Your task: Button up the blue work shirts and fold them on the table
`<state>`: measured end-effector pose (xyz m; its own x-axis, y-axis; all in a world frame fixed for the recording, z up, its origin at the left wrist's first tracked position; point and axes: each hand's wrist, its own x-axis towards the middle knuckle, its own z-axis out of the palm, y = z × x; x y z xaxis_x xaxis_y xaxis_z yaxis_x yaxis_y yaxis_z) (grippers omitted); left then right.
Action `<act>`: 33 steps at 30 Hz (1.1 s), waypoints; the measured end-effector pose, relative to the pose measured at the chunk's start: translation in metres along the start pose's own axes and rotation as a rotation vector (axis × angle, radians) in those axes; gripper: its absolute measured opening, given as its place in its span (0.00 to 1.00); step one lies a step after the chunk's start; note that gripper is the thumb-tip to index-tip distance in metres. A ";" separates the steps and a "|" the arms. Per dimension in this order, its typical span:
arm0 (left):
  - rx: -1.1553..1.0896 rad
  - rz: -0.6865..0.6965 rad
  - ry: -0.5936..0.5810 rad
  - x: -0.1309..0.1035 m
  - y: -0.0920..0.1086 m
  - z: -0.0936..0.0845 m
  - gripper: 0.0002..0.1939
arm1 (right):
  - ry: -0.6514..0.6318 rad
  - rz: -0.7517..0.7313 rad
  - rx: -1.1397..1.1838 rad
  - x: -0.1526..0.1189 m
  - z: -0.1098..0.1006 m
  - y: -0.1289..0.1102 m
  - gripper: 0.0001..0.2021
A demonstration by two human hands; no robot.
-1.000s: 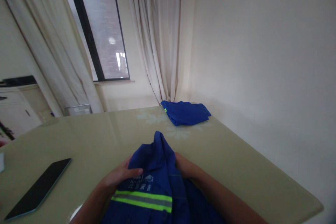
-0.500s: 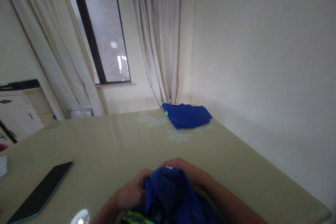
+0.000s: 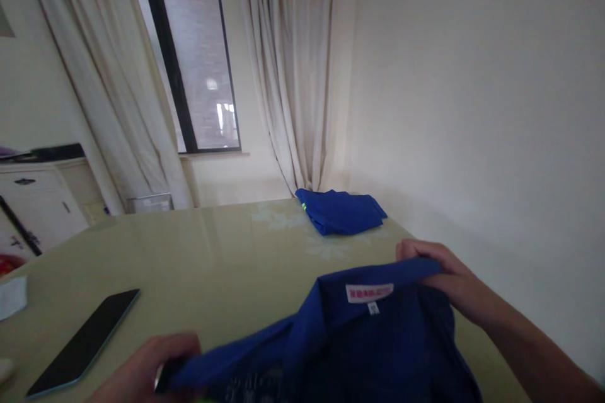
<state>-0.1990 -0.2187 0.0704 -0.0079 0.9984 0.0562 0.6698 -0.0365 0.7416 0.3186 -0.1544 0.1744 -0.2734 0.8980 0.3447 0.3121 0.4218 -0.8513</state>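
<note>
A dark blue work jacket [image 3: 373,346] is stretched between my hands at the bottom of the head view. Its collar faces up, showing a white label with pink lettering and a small size tag inside the neck. My right hand [image 3: 432,264] is closed around the collar's right end. At the lower left, my left hand [image 3: 163,356] grips the jacket's front edge or shoulder, slightly blurred; which part cannot be made out. The lower part of the jacket runs out of view.
On the far right corner of the glossy green table [image 3: 212,264] lies a folded blue garment [image 3: 343,211]. A black tablet-like slab [image 3: 87,340] rests at the left, near a pale cloth or paper [image 3: 13,297]. A wall [image 3: 472,107] borders the right side.
My hands have moved apart, the right one up and to the right, the left one to the left. The bunched jacket is now spread open, with its collar label showing.
</note>
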 end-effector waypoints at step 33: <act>-0.057 0.111 0.748 0.079 0.093 0.010 0.16 | 0.239 -0.323 -0.283 0.087 0.115 0.056 0.18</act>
<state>-0.1303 -0.1427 0.1369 -0.4575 0.6941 0.5558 0.6570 -0.1573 0.7373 0.2075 -0.0669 0.1118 -0.1906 0.7054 0.6827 0.4896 0.6711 -0.5567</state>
